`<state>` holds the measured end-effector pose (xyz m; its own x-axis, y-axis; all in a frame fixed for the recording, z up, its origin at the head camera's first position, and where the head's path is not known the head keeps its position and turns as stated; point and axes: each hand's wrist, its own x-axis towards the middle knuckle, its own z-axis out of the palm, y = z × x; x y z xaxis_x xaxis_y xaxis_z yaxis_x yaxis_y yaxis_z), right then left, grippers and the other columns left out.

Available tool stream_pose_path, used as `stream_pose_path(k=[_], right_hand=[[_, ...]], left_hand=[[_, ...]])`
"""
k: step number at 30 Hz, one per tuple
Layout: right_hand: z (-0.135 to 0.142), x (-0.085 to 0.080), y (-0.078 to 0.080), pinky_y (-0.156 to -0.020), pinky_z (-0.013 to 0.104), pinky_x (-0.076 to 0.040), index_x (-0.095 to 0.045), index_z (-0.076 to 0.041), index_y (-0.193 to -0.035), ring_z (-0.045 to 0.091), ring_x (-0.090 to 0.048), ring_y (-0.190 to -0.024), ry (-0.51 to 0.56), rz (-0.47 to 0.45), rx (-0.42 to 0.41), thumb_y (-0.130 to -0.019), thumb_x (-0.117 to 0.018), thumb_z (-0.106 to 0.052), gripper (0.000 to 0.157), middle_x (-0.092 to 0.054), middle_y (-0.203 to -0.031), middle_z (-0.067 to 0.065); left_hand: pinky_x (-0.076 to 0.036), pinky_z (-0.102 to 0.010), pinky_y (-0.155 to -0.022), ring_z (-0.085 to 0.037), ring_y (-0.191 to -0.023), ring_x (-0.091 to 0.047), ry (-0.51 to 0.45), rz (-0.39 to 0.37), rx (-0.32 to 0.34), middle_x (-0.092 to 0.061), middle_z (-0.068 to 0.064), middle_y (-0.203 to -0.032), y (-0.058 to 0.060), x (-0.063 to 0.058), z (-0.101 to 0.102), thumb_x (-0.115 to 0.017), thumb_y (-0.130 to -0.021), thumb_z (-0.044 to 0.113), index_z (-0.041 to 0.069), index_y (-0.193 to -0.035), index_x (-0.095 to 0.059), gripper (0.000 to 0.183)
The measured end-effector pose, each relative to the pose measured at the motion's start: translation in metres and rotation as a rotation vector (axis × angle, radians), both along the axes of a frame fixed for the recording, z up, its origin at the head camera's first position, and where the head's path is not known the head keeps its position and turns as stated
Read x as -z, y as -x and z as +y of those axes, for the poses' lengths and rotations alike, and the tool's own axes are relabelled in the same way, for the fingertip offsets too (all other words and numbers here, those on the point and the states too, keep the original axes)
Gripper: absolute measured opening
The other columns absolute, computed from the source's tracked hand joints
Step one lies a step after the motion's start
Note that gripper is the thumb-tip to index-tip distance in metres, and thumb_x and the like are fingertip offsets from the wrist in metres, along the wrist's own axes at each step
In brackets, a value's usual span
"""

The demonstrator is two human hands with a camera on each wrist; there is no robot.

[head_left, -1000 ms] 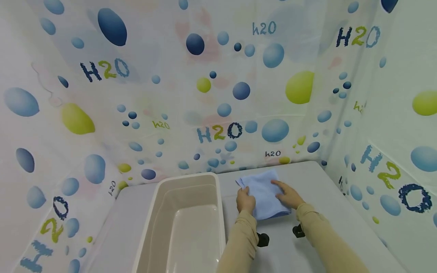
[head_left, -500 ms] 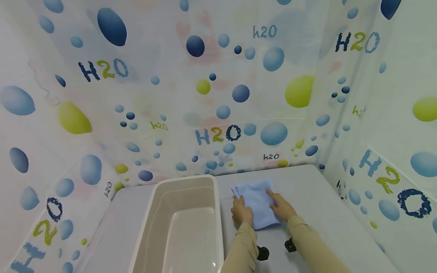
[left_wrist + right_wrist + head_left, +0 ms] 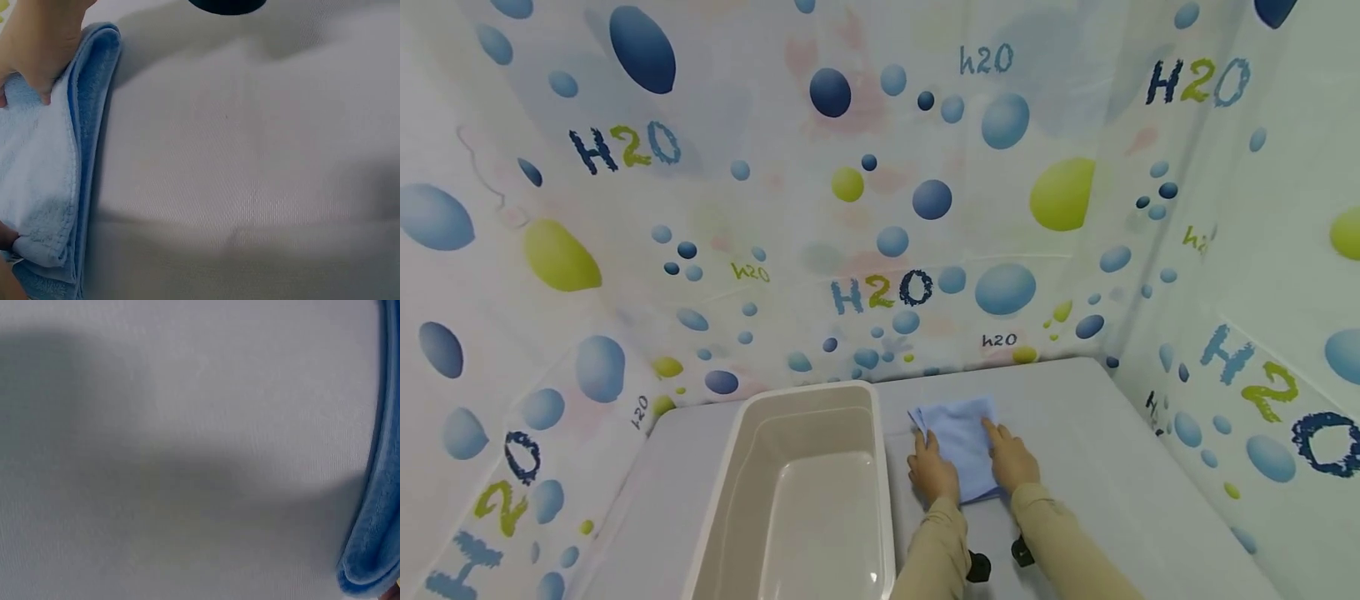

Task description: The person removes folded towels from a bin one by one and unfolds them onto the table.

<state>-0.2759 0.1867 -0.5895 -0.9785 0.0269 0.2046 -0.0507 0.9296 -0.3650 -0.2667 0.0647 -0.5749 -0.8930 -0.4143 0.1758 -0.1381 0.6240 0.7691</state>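
A light blue folded towel [image 3: 967, 442] lies on the table to the right of the basin. My left hand [image 3: 934, 475] rests on its left side, with extended fingers pointing away from me. My right hand [image 3: 1013, 460] touches the right side, fingers stretched forward on the cloth. In the left wrist view, the towel [image 3: 37, 162] shows its stacked layers along the front edge. The right hand [image 3: 44, 44] is at top left there, and part of the left thumb [image 3: 6, 236] shows lower down. Only a rounded fold of the towel [image 3: 372, 550] appears in the right wrist view.
A beige rectangular basin [image 3: 886, 500] stands to the left. The pale grey table [image 3: 1120, 467] ends at walls hung with a patterned curtain [image 3: 775, 208]. Black wrist cameras, including the left one [image 3: 978, 567], sit beneath the sleeves.
Both hands and the towel have come nearer to me and slightly left. The right hand has moved inward, closer to the left hand, and the towel looks narrower between them.
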Motion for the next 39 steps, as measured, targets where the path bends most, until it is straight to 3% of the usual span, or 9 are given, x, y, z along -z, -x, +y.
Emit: stream_pose_path(k=[9, 21, 25, 32, 35, 39], right_hand=[[-0.004, 0.005, -0.001, -0.063, 0.046, -0.052, -0.045, -0.014, -0.135, 0.037, -0.058, -0.092, -0.034, 0.042, 0.032, -0.088, -0.059, -0.007, 0.050, -0.057, -0.123, 0.016], [-0.004, 0.016, -0.001, -0.064, 0.043, -0.050, -0.044, -0.018, -0.137, 0.034, -0.055, -0.089, -0.112, 0.081, 0.028, -0.082, -0.058, 0.001, 0.059, -0.052, -0.125, 0.020], [-0.002, 0.018, -0.004, -0.070, 0.049, -0.051, -0.047, -0.016, -0.136, 0.039, -0.054, -0.096, -0.107, 0.054, 0.034, -0.084, -0.056, -0.001, 0.055, -0.051, -0.122, 0.025], [0.007, 0.020, -0.009, -0.082, 0.056, -0.043, -0.044, -0.015, -0.138, 0.045, -0.044, -0.109, -0.086, -0.062, 0.053, -0.093, -0.049, -0.013, 0.045, -0.038, -0.135, 0.027], [0.009, 0.019, -0.010, -0.083, 0.055, -0.042, -0.047, -0.014, -0.136, 0.044, -0.044, -0.109, -0.100, -0.039, 0.047, -0.093, -0.050, -0.017, 0.043, -0.039, -0.132, 0.027], [0.008, 0.014, -0.008, -0.079, 0.052, -0.044, -0.052, -0.010, -0.130, 0.041, -0.046, -0.099, -0.130, 0.059, 0.020, -0.091, -0.051, -0.014, 0.039, -0.045, -0.118, 0.027]], left_hand=[[-0.048, -0.043, -0.075, -0.033, -0.098, -0.051, 0.062, 0.024, 0.019, -0.052, -0.012, -0.134, 0.003, 0.007, 0.000, -0.064, -0.072, -0.015, 0.006, -0.124, -0.060, 0.056], [-0.047, -0.037, -0.070, -0.027, -0.091, -0.050, 0.120, 0.020, 0.035, -0.048, -0.011, -0.140, 0.004, 0.012, -0.005, -0.065, -0.070, -0.015, -0.005, -0.124, -0.056, 0.055], [-0.047, -0.039, -0.072, -0.029, -0.093, -0.050, 0.117, 0.011, 0.031, -0.047, -0.012, -0.140, 0.003, 0.014, -0.005, -0.063, -0.071, -0.015, -0.005, -0.122, -0.057, 0.052], [-0.048, -0.045, -0.080, -0.034, -0.100, -0.050, 0.192, 0.002, 0.033, -0.045, -0.016, -0.140, -0.003, 0.012, -0.005, -0.064, -0.073, -0.011, -0.006, -0.113, -0.063, 0.041], [-0.046, -0.047, -0.088, -0.036, -0.110, -0.048, 0.205, -0.026, 0.035, -0.044, -0.016, -0.142, -0.005, 0.013, -0.005, -0.064, -0.075, -0.008, -0.004, -0.113, -0.063, 0.039], [-0.043, -0.051, -0.095, -0.038, -0.118, -0.045, 0.180, -0.061, 0.013, -0.043, -0.015, -0.141, -0.007, 0.013, -0.006, -0.061, -0.077, -0.003, 0.000, -0.111, -0.065, 0.035]])
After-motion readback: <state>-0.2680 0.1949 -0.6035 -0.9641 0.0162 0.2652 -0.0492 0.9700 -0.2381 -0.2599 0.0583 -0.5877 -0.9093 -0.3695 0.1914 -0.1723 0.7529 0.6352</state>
